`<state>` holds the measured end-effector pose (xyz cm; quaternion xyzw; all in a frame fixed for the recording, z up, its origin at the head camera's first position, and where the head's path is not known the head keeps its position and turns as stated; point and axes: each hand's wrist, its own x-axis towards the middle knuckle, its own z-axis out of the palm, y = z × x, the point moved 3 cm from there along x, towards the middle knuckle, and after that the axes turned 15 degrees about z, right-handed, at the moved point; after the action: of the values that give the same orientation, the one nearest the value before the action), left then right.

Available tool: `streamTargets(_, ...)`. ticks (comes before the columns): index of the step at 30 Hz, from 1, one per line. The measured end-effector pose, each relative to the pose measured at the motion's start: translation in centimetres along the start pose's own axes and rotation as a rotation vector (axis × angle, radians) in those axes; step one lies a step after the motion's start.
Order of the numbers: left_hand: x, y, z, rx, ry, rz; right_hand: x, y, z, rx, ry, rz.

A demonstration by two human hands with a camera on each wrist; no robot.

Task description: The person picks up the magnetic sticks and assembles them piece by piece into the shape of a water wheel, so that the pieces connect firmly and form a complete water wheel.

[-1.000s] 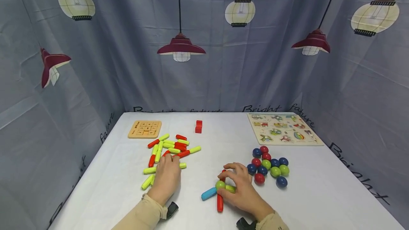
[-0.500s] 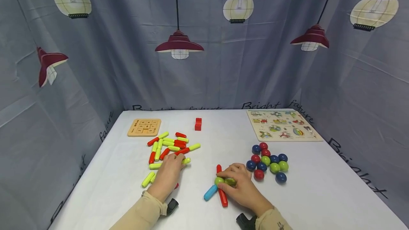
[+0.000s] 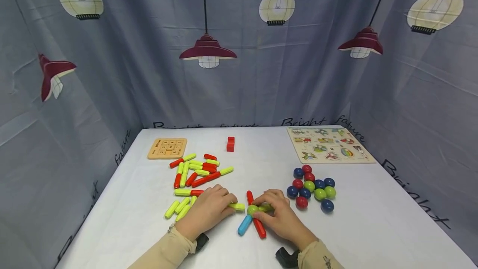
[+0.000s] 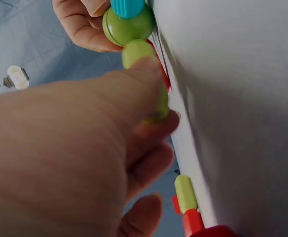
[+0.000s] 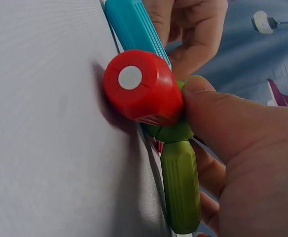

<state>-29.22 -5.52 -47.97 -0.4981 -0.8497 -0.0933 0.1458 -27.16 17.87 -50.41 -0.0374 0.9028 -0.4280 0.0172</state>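
In the head view my right hand [image 3: 280, 217] pinches a green ball [image 3: 252, 210] between thumb and fingers. Several sticks radiate from the ball: a blue stick [image 3: 244, 225], red sticks [image 3: 259, 228] front and back, and a yellow-green stick [image 5: 181, 187] on the right-hand side. My left hand [image 3: 209, 211] pinches another yellow-green stick [image 3: 237, 206], its free end pointing at the ball's left side. The left wrist view shows that stick [image 4: 136, 53] close to the ball [image 4: 129, 24]; whether they touch I cannot tell. The near red stick [image 5: 144, 89] has a round white end.
Loose yellow-green and red sticks [image 3: 183, 173] lie at left. Red, blue and green balls [image 3: 320, 194] cluster at right. Behind are a wooden number puzzle [image 3: 167, 148], a red block [image 3: 230, 144] and a picture board [image 3: 330, 146]. A curtain [image 3: 239, 94] surrounds the white table [image 3: 336, 244].
My left hand has moved right from the loose sticks to the ball, bringing a yellow-green stick. My right hand has closed on the ball, and the piece has turned slightly and shifted left.
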Motion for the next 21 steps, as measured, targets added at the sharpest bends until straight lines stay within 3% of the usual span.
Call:
streamTargets(4,0.2,0.0,0.3,-0.076,-0.033,0.001,0.0,-0.1,0.1,-0.013,-0.007,-0.020)
streamTargets(7,0.1,0.1,0.1,-0.075,-0.033,-0.053,0.0,-0.1,0.1,-0.009,-0.009,-0.012)
streamTargets(9,-0.1,0.0,-0.3,0.006,-0.011,-0.132,0.1,0.0,0.1,-0.007,-0.004,-0.008)
streamTargets(13,-0.9,-0.5,-1.0,0.204,0.001,-0.369,0.1,0.0,0.0,-0.020,0.021,-0.012)
streamTargets(15,-1.4,-0.8,-1.0,0.246,-0.020,-0.430,0.1,0.1,-0.2,-0.036,0.044,-0.013)
streamTargets(21,-1.7,-1.2,-1.0,0.223,0.044,-0.430,0.0,0.1,-0.4,-0.068,0.074,-0.006)
